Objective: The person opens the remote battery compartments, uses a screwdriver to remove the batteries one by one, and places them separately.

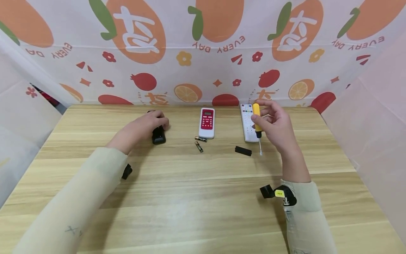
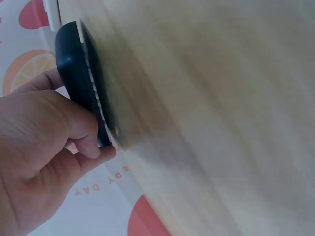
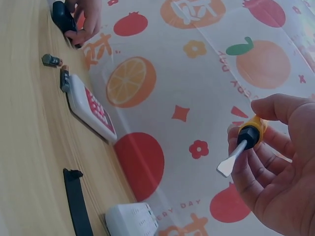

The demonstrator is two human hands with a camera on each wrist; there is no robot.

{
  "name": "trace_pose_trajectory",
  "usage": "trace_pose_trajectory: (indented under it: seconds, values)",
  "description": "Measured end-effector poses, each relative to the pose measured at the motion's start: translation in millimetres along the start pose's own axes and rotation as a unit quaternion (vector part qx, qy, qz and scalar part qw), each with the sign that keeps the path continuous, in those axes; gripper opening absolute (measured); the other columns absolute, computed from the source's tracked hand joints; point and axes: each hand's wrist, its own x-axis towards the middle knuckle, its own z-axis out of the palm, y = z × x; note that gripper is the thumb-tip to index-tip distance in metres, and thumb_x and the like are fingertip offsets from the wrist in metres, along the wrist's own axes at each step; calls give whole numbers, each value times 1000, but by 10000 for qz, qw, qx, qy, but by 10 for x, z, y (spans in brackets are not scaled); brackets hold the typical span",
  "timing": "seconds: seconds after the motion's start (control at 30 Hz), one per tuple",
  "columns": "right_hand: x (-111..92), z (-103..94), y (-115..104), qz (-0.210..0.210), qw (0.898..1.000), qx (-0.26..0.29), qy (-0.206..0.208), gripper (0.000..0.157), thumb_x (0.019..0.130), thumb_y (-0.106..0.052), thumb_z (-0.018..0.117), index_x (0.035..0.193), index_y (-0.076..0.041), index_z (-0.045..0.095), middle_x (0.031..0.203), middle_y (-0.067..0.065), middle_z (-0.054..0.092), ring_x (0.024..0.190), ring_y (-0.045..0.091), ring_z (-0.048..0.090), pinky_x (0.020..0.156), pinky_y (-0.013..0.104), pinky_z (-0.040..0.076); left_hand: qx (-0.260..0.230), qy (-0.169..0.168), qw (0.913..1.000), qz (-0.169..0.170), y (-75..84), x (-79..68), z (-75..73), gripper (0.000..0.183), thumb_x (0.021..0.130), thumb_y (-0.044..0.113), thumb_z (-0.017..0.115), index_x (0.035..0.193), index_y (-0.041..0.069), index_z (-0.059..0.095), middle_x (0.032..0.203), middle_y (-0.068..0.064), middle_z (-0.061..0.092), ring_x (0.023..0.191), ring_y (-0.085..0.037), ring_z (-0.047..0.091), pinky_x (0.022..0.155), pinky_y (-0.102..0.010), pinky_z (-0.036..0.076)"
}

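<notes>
My left hand (image 1: pixel 154 121) grips a black remote control (image 1: pixel 158 135) at the back left of the table; in the left wrist view the remote (image 2: pixel 76 66) is tilted, one long edge close over the wood. In my right hand (image 1: pixel 275 123) is a flat-blade screwdriver (image 1: pixel 257 118) with a yellow handle, pinched between thumb and fingers, its tip pointing down. The right wrist view shows its blade (image 3: pixel 231 160) free of any object. Behind the screwdriver lies a white remote control (image 1: pixel 248 123), partly covered by the right hand. A black battery cover (image 1: pixel 243 151) rests just left of the screwdriver tip.
A white remote with a red face (image 1: pixel 207 122) lies at the back middle. Two small batteries are near its lower end, one battery (image 1: pixel 201 139) touching close and another battery (image 1: pixel 198 146) in front. A fruit-print curtain (image 1: pixel 219 70) hangs behind the wooden table (image 1: pixel 190 204).
</notes>
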Motion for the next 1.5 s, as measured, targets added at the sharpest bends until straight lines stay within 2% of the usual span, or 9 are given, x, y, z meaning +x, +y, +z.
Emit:
trace_pose_trajectory:
  seconds: [0.17, 0.3, 0.47, 0.6, 0.73, 0.87, 1.0, 1.33, 1.5]
  values:
    - [26, -43, 12, 95, 9997, -132, 193, 44, 93, -20, 71, 134, -16, 56, 99, 4, 61, 71, 19, 61, 63, 22, 51, 163, -650, 9959, -606, 35, 50, -54, 38, 86, -18, 57, 101, 16, 63, 109, -9, 52, 91, -25, 55, 82, -42, 47]
    - [54, -74, 37, 186, 9990, -308, 269, 40, 94, -15, 66, 132, -16, 57, 101, 4, 60, 78, 21, 63, 64, 22, 52, 386, -871, 9897, -1064, 76, 131, -43, 22, 95, -5, 56, 98, 15, 65, 105, -9, 52, 85, -25, 54, 80, -42, 47]
    - [71, -132, 71, 510, 9945, -883, 245, 44, 92, -8, 61, 135, -17, 58, 111, 7, 56, 90, 24, 56, 66, 22, 53, 613, -460, 9906, -1133, 238, 283, -6, 7, 98, 11, 57, 98, 13, 64, 95, -7, 56, 79, -25, 53, 75, -42, 48]
    - [72, -194, 127, 751, 9807, -1789, 246, 49, 92, -11, 63, 140, -19, 55, 116, 10, 55, 96, 25, 54, 73, 27, 52, 581, 27, 9927, -1053, 494, 434, -33, 7, 96, 15, 59, 99, 15, 65, 95, -4, 62, 77, -23, 56, 70, -41, 50]
    - [84, -240, 211, 837, 9660, -2442, 122, 53, 92, -14, 67, 143, -16, 54, 112, 14, 57, 96, 28, 55, 74, 33, 53, 441, 241, 9935, -1021, 751, 584, -44, 11, 96, 20, 59, 104, 16, 65, 100, -3, 67, 80, -23, 58, 70, -41, 50]
    - [97, -292, 314, 1138, 9521, -2838, -89, 56, 92, -15, 69, 145, -14, 51, 109, 15, 57, 96, 30, 55, 71, 35, 52, 378, 146, 9932, -1091, 940, 731, 0, 24, 98, 29, 57, 118, 16, 62, 110, -5, 68, 84, -22, 58, 69, -40, 51]
    - [101, -372, 427, 1519, 9362, -3168, -119, 58, 92, -16, 68, 146, -13, 48, 110, 16, 58, 95, 31, 54, 69, 35, 52, 418, 96, 9922, -1170, 1075, 869, 50, 30, 99, 35, 57, 123, 17, 60, 106, -6, 67, 84, -23, 59, 68, -40, 51]
    - [65, -505, 576, 2183, 9190, -3275, -231, 58, 94, -19, 68, 147, -11, 46, 112, 19, 55, 93, 33, 54, 69, 35, 51, 483, -508, 9800, -1864, 1196, 1032, 148, 55, 94, 51, 61, 139, 20, 51, 120, -16, 58, 96, -31, 57, 77, -49, 52]
    - [47, -531, 619, 2367, 9113, -3338, -457, 56, 95, -18, 66, 146, -9, 45, 111, 20, 56, 89, 34, 56, 70, 36, 50, 84, -837, 9738, -2111, 1250, 1089, 181, 64, 93, 53, 62, 149, 32, 42, 135, -22, 45, 105, -34, 53, 85, -49, 51]
